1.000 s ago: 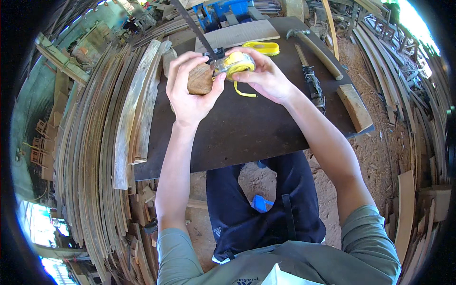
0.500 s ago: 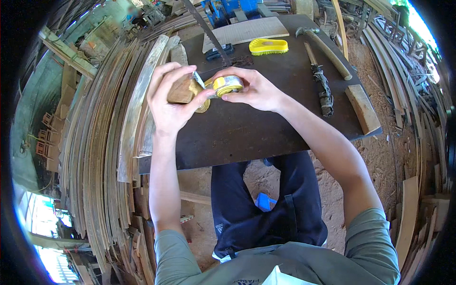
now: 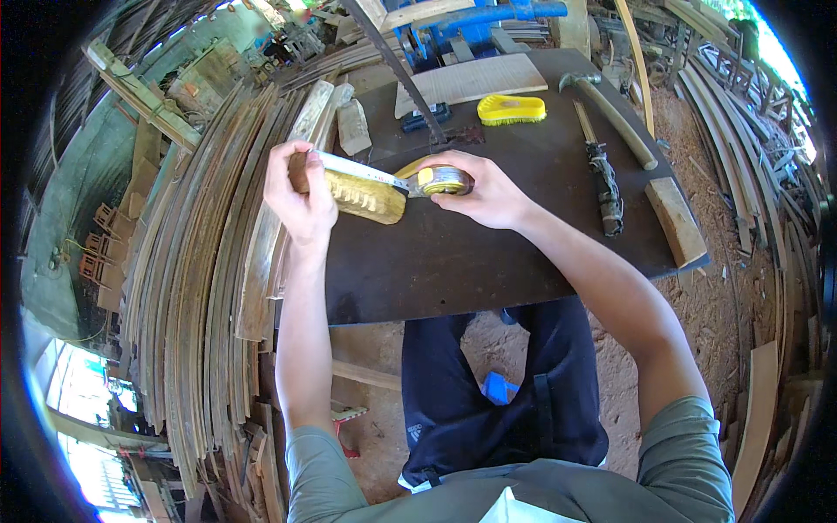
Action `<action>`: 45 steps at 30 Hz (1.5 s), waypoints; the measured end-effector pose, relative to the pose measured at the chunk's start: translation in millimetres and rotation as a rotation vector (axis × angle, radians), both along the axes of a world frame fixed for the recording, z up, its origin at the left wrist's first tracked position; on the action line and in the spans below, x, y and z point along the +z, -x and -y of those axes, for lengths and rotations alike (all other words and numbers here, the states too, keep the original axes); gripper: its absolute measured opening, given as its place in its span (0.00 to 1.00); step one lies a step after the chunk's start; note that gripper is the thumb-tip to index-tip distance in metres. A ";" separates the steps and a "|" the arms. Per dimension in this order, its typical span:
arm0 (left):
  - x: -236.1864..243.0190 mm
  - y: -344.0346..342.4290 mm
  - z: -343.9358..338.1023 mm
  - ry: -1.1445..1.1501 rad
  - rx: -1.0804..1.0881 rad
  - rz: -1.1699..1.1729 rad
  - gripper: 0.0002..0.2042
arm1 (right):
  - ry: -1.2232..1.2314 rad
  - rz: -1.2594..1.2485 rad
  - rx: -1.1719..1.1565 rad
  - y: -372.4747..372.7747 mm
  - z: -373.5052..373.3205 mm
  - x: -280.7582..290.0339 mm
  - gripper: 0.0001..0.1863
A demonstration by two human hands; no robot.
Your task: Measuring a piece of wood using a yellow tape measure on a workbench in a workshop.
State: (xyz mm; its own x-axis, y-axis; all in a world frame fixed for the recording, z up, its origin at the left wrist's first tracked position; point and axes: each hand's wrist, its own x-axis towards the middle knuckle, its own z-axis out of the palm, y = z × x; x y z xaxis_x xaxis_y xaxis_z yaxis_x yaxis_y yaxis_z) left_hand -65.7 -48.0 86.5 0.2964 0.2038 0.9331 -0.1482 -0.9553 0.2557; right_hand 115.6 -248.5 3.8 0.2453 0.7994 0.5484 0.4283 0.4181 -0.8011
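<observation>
Nearest the camera, the person's grey sleeves and dark trousers fill the lower frame, with sawdust-strewn ground and a small blue object (image 3: 498, 386) between the knees. Both forearms rise to the near half of a dark counter (image 3: 453, 270). The left hand (image 3: 301, 187) is closed around the left end of a wooden block (image 3: 362, 193), fingers wrapped over it and thumb on top, holding it raised just above the counter's left edge. The right hand (image 3: 488, 192) grips a yellow tape measure (image 3: 443, 180), fingers curled tight around its case. The tape's white blade (image 3: 362, 168) runs leftward from the case along the top edge of the block, reaching the left hand. To the right on the counter lie a dark rope-wrapped tool (image 3: 603, 179) and, near the right edge, a short wooden offcut (image 3: 676, 220). Farther back sit a yellow scrubbing brush (image 3: 512, 109), a hammer (image 3: 610, 113) with a long wooden handle, a pale flat board (image 3: 471, 81) and a small pale wood piece (image 3: 353, 126). A band-saw blade (image 3: 397, 70) slants down from the top of the frame to the counter beside a dark blue object (image 3: 425, 118), with blue machinery (image 3: 462, 22) behind. Stacks of long curved wooden slats (image 3: 200, 261) lie left of the counter, with similar ones at the far right.
</observation>
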 end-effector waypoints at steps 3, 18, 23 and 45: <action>-4.6 -34.0 -5.3 0.117 -0.043 0.093 0.07 | -0.031 -0.098 -0.023 -9.0 -5.3 -6.5 0.24; -83.3 -73.2 -78.7 0.754 -0.165 0.409 0.09 | 0.108 0.254 -0.384 -31.6 -0.5 -11.8 0.21; -88.6 -74.5 -71.8 0.814 -0.286 0.473 0.06 | 0.143 0.260 -0.372 -34.5 4.8 -12.6 0.22; -93.9 -72.9 -78.3 0.934 -0.200 0.381 0.12 | 0.278 0.136 -0.193 -47.2 11.6 -9.7 0.25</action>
State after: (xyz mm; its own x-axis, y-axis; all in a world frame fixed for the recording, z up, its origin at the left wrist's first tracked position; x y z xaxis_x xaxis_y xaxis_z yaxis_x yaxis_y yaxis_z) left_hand 7.2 30.3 -7.5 0.1223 0.8761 0.4663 -0.5093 -0.3478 0.7872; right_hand 162.7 -260.1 -5.9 0.3461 0.8685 0.3549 0.5882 0.0938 -0.8033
